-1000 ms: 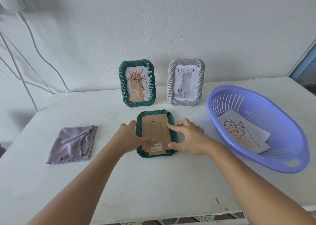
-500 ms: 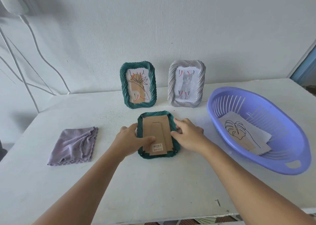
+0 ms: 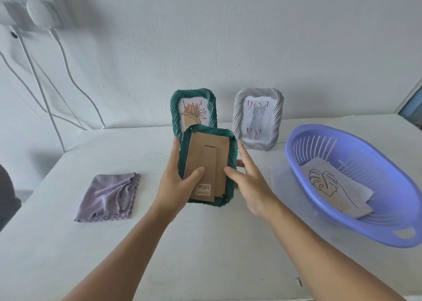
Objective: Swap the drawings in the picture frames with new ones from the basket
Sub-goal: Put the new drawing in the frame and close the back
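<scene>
Held frame: the green frame point(image 3: 230, 161) is up off the desk point(image 3: 205, 250) between both hands, cardboard back point(image 3: 209, 163) facing the person, long axis running away toward the wall, far end tipped up.
Left hand: left hand point(image 3: 175, 186) grips the frame's left edge, thumb pressed on the cardboard beside the barcode sticker point(image 3: 203, 190).
Right hand: right hand point(image 3: 250, 182) sits at the right edge, fingers fairly straight, thumb tip on the cardboard.
Standing frames: a second green frame point(image 3: 175, 108) with a plant drawing and a grey frame point(image 3: 277, 118) with a cat drawing, both upright by the wall.
Basket: the purple basket point(image 3: 370, 223) on the right holds a leaf drawing point(image 3: 328, 186) on stacked sheets.
Cloth: a lilac cloth point(image 3: 108, 198) lies on the left.
</scene>
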